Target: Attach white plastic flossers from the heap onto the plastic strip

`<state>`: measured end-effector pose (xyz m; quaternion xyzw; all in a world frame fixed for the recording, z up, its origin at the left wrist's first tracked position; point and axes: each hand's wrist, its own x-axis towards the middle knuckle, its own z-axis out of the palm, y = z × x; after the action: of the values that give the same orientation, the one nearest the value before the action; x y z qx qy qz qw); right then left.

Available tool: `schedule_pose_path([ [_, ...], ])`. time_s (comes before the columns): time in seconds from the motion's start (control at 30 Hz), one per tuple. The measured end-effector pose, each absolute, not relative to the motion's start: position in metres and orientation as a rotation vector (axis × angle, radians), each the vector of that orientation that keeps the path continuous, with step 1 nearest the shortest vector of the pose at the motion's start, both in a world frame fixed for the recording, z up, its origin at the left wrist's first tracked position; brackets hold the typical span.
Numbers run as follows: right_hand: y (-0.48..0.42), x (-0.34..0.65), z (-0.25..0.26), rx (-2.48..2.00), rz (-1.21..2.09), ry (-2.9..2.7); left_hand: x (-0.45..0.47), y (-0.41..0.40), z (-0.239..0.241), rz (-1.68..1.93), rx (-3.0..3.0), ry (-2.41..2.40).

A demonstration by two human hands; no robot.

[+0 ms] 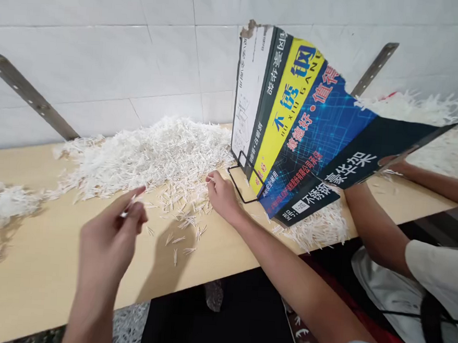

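Observation:
My left hand [109,233] is raised over the front of the wooden table, thumb and forefinger pinched on a small white plastic piece [124,214], mostly hidden by the fingers. My right hand [222,196] rests low at the near edge of a large heap of thin white plastic pieces [163,148]. Its fingers are closed together, and whatever they hold is hidden. Several loose white pieces [188,220] lie scattered on the table between my hands. A black wire stand [244,199] is just right of my right hand.
A printed cardboard sheet [291,113] stands upright on the right as a divider. Behind it a co-worker's arms [381,239] reach to another white heap [438,149]. More white pieces [2,208] lie at far left. Metal brackets [34,95] run along the tiled wall.

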<state>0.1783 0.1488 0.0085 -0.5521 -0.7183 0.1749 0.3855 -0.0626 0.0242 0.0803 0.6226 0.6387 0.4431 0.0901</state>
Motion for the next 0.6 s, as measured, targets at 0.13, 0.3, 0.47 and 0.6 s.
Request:
schedule_pose_path([
  [0.13,0.153,0.183,0.007,-1.333,0.547,-1.670,-0.039,0.080,0.062,1.033,1.881,1.833],
  [0.3,0.152,0.184,0.011,-1.332,0.634,-1.570,-0.048,0.112,0.059,1.032,1.979,1.828],
  [0.47,0.149,0.181,0.011,-1.277,0.710,-1.514,-0.044,0.081,0.055,1.414,1.813,1.827],
  [0.6,0.143,0.184,0.018,-1.224,0.678,-1.506,-0.037,0.037,0.039,1.647,1.740,1.846],
])
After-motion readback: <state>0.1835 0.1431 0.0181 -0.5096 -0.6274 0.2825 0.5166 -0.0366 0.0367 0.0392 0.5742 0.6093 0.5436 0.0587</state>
